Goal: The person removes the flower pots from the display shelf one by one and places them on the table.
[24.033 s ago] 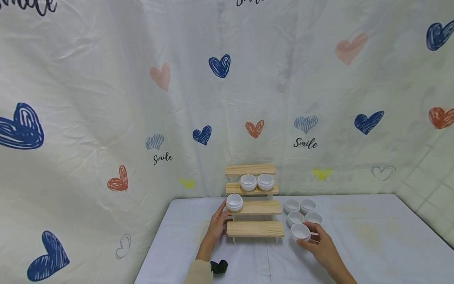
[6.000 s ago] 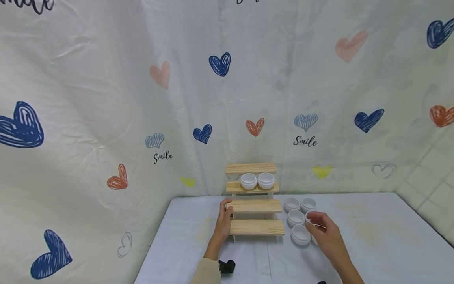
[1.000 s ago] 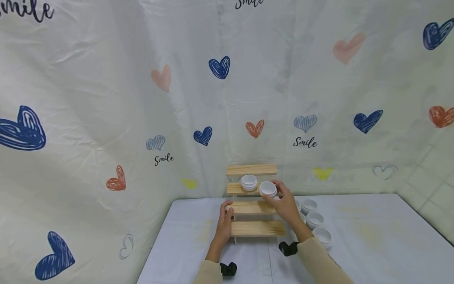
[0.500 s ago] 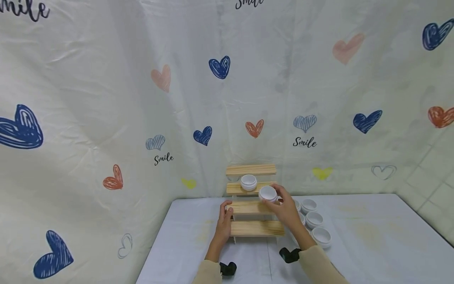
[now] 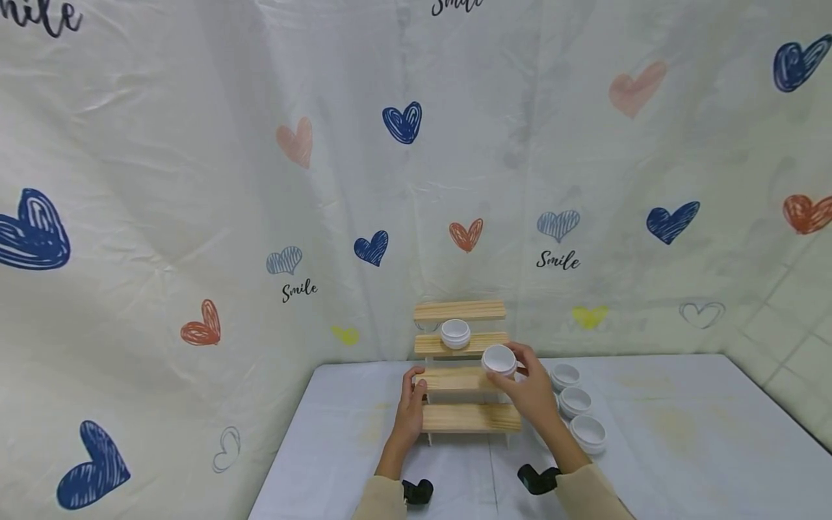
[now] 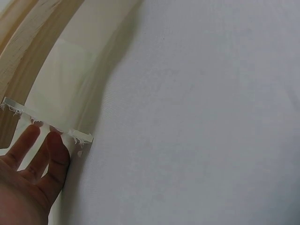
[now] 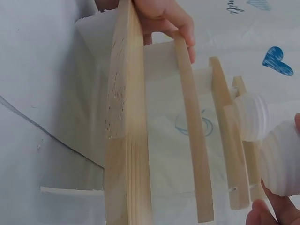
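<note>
A tiered stand (image 5: 464, 417) with pale wooden shelves stands on the table. My left hand (image 5: 408, 415) grips its left side, fingers at the end of the second shelf from the bottom. In the left wrist view its fingertips (image 6: 55, 139) are by a clear side support with frayed edges. My right hand (image 5: 529, 396) pinches a small white ribbed bowl (image 5: 499, 360) at the stand's right, in front of the second shelf from the top. The right wrist view shows this bowl (image 7: 281, 159) off the shelf. Another white bowl (image 5: 456, 334) sits on that upper shelf, left of centre.
Several more white bowls (image 5: 588, 433) stand on the table (image 5: 682, 433) right of the stand, partly hidden by my right arm. A white curtain (image 5: 416, 180) printed with hearts hangs behind. Each wrist carries a black device (image 5: 417, 492).
Over the last second the right hand has taken the right bowl off the upper shelf, forward and slightly right. Earlier, a bowl left a lower shelf. The left hand stays at the stand.
</note>
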